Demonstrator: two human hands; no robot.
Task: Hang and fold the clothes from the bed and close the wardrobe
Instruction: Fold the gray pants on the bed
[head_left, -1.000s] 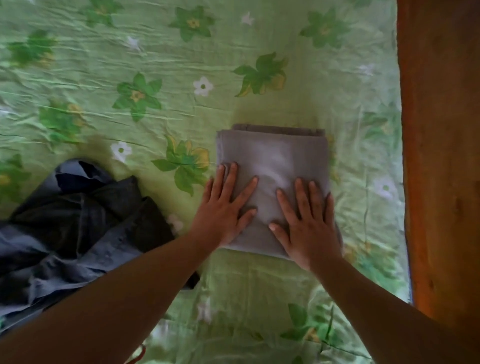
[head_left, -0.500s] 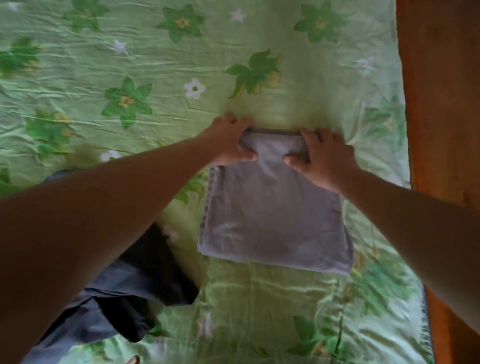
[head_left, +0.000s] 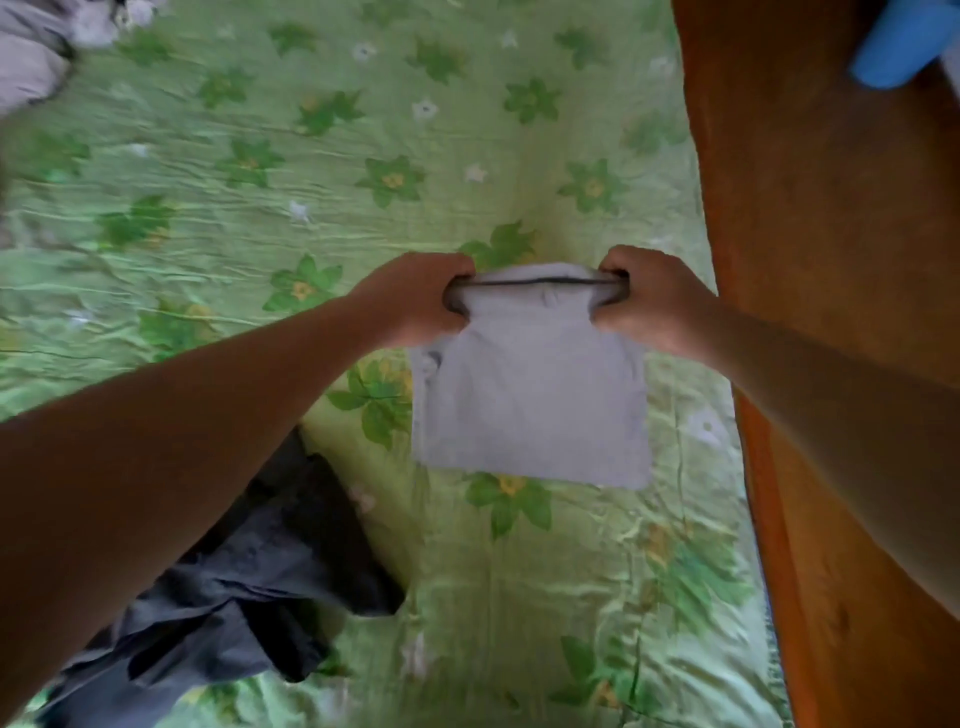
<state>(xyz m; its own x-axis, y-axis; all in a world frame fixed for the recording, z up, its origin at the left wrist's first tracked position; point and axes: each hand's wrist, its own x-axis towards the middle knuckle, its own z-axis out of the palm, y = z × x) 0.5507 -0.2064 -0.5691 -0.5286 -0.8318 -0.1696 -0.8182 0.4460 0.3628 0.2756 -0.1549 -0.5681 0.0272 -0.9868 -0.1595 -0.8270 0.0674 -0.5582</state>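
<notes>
A folded grey garment (head_left: 530, 405) hangs from both my hands above the green flowered bedsheet (head_left: 260, 171). My left hand (head_left: 415, 301) grips its top left corner with curled fingers. My right hand (head_left: 649, 301) grips the top right corner the same way. The garment's lower edge hangs free just over the sheet. A crumpled dark grey-blue garment (head_left: 249, 582) lies on the bed at the lower left, partly hidden by my left forearm.
An orange-brown wooden panel (head_left: 831, 260) runs down the right side next to the bed. A blue object (head_left: 904, 41) shows at the top right corner. Pale cloth (head_left: 31, 57) lies at the bed's top left corner.
My hands went from pressing flat on the folded grey garment to gripping its far edge, and now they have lifted it off the sheet. The view has pulled back.
</notes>
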